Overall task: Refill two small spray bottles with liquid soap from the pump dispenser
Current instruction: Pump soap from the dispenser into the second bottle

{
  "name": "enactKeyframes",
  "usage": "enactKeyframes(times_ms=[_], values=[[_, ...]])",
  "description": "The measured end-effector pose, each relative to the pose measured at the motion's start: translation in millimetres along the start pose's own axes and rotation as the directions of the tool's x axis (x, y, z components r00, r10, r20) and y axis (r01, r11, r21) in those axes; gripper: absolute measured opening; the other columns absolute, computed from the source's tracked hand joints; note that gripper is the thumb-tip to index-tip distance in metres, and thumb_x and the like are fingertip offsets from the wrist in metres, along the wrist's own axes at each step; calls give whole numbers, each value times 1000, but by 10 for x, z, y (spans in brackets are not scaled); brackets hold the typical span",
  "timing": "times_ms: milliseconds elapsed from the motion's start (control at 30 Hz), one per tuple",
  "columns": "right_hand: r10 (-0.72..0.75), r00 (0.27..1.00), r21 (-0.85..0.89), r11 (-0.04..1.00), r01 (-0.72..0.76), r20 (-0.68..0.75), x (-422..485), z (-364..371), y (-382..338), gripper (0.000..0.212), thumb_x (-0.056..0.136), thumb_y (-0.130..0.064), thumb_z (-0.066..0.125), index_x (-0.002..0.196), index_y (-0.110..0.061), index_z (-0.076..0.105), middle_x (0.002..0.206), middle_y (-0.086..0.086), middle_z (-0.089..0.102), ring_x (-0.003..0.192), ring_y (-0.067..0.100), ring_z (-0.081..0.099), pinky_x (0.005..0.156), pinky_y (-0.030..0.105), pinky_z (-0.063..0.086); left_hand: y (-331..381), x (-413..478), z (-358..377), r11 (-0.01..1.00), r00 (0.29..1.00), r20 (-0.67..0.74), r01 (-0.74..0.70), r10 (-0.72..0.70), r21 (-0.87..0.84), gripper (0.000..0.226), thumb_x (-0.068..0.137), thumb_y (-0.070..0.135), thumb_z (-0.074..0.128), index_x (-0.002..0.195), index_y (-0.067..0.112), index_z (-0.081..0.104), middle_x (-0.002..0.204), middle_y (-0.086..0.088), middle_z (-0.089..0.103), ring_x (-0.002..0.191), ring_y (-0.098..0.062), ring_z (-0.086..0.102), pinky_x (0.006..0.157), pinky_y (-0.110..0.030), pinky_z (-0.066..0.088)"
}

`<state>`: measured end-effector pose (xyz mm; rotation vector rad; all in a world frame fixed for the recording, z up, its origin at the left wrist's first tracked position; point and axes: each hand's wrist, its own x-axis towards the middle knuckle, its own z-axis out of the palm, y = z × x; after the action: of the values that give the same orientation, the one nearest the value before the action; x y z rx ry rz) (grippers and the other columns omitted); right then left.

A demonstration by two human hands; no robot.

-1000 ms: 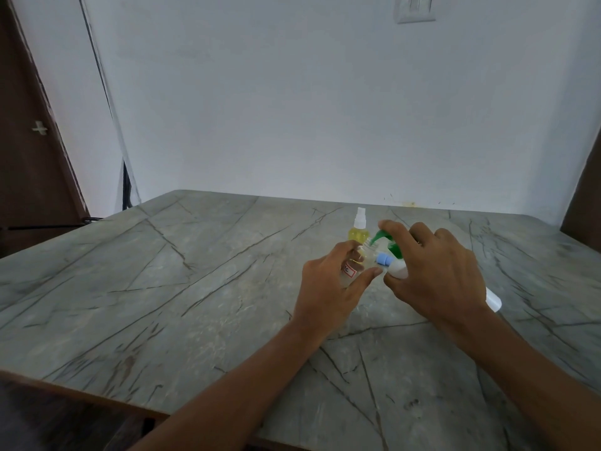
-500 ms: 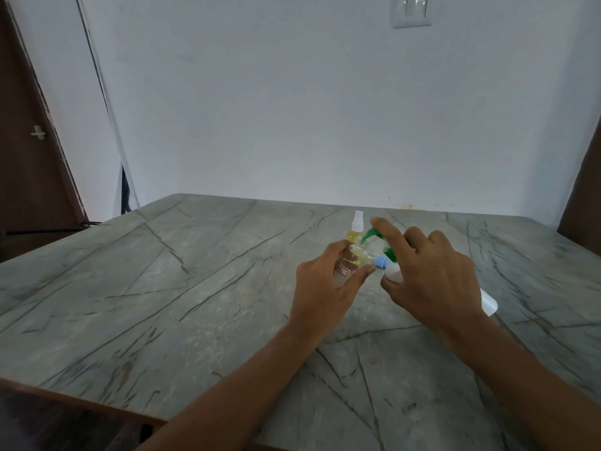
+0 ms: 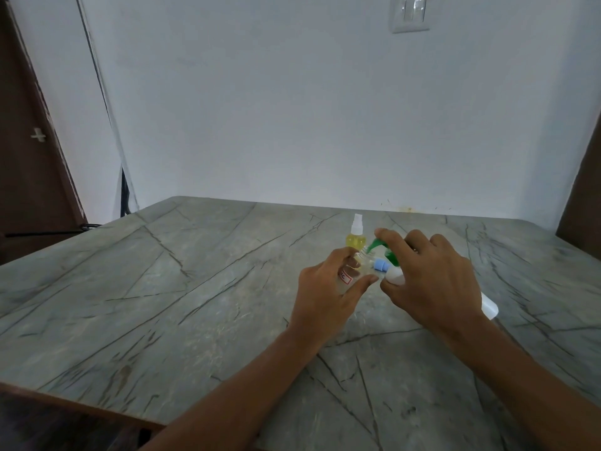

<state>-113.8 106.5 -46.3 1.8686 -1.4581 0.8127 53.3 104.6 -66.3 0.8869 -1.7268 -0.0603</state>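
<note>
**Barely any movement as the pumping goes on**

Little has changed over the last second: both hands stay locked together at the same spot over the tabletop [image 3: 169, 288], and only the right forefinger seems to have settled a touch lower on the pump head.

The left hand [image 3: 325, 297] wraps its thumb and fingers round a small spray bottle [image 3: 353, 271] and holds it tilted towards the right. This bottle is clear plastic with a red-bordered label, and it looks nearly empty. The right hand [image 3: 432, 281] grips the pump dispenser [image 3: 489, 308], a smooth white bottle leaning over. Its forefinger lies along the glossy green spout above a blue collar. The spout tip sits at the small bottle's neck, though the frame is too small to show whether it actually enters the mouth.

The second spray bottle [image 3: 356, 239] stands upright just behind the hands. It is round-shouldered, filled with yellow liquid and has its white nozzle on, so it appears already done.

To do this step well, press slowly and fully. Soap is thick and the neck is narrow, so quick strokes would probably smear it down the outside. Keep the clear bottle close to upright and let each dose sink before the next. The stone-patterned top is hard and slick, so any drips would spread.
</note>
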Motion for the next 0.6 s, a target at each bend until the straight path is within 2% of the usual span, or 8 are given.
enactKeyframes(times_ms=[233,600], values=[[-12,999,-40,999,10,-44,-26,-12,-20,98,56,-37,89,139,-30,38,88,6,65,68,27,56,51,35,49,0,28,-19,999,999,-34,22,-22,-23,49,77,38,73,116,11,61,103,0,71,86,-7,68,71,-13,54],[-19,998,-65,998,15,-61,-15,3,-30,97,53,-37,90,136,-28,41,86,8,67,67,27,58,50,35,50,-22,32,-8,999,999,-36,35,-35,-3,49,77,38,72,116,11,61,104,0,71,87,-8,68,73,-12,53]])
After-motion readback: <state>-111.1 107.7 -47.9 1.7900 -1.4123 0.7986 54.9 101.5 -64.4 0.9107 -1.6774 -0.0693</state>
